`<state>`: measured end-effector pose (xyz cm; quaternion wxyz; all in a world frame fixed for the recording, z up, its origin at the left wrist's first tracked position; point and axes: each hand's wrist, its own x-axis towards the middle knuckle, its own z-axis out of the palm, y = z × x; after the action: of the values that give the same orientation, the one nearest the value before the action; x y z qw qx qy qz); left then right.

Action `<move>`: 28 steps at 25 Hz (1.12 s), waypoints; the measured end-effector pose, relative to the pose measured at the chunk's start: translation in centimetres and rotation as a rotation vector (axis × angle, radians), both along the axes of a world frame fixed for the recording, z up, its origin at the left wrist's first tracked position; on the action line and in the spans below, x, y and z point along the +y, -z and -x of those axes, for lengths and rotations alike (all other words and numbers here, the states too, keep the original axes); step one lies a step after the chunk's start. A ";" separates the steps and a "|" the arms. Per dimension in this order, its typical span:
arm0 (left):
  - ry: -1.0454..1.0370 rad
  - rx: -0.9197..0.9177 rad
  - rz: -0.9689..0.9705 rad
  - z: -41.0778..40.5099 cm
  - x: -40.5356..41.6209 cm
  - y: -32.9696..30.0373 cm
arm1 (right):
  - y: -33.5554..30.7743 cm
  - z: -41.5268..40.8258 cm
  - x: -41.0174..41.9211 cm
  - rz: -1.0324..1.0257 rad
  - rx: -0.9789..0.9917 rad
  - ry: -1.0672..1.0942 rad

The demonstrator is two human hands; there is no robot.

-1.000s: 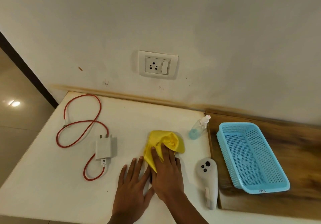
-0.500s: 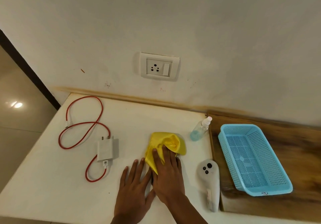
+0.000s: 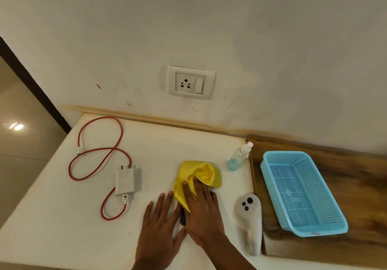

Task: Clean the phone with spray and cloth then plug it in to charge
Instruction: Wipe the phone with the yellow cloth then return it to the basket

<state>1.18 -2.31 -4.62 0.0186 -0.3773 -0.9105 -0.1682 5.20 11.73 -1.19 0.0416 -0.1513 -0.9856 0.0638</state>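
Note:
A yellow cloth (image 3: 198, 174) lies on the white counter (image 3: 52, 217), and my right hand (image 3: 202, 211) presses flat on its near part. Under that hand and the cloth lies the dark phone (image 3: 183, 218), with only a thin edge showing. My left hand (image 3: 160, 225) rests flat on the counter right beside it, fingers spread, its thumb side against the phone's edge. A small clear spray bottle (image 3: 238, 158) with blue liquid stands behind and to the right of the cloth. The white charger (image 3: 126, 181) with its red cable (image 3: 100, 150) lies to the left. The wall socket (image 3: 190, 83) is above.
A whitish phone cover (image 3: 251, 217) with camera holes lies to the right of my right hand, at the edge of a raised wooden board (image 3: 356, 186). A light blue perforated basket (image 3: 297, 192) sits on that board. The counter's left edge drops to the floor.
My right hand and the cloth have shifted only slightly over the phone. The left hand stays flat beside it.

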 end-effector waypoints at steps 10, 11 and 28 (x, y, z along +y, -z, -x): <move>0.001 -0.022 -0.016 0.1 0.0 0.2 | -0.6 -0.6 0.0 0.005 -0.017 -0.022; 0.003 -0.020 -0.022 0.1 0.0 0.1 | -0.6 -0.6 -0.2 0.013 -0.025 -0.011; 0.001 -0.059 -0.023 -0.1 -0.2 0.1 | 3.0 -6.5 -3.2 -0.346 0.381 0.225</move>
<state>1.31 -2.49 -4.69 -0.0043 -0.3723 -0.9085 -0.1898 11.66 8.53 -4.16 0.2584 -0.2359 -0.9331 -0.0831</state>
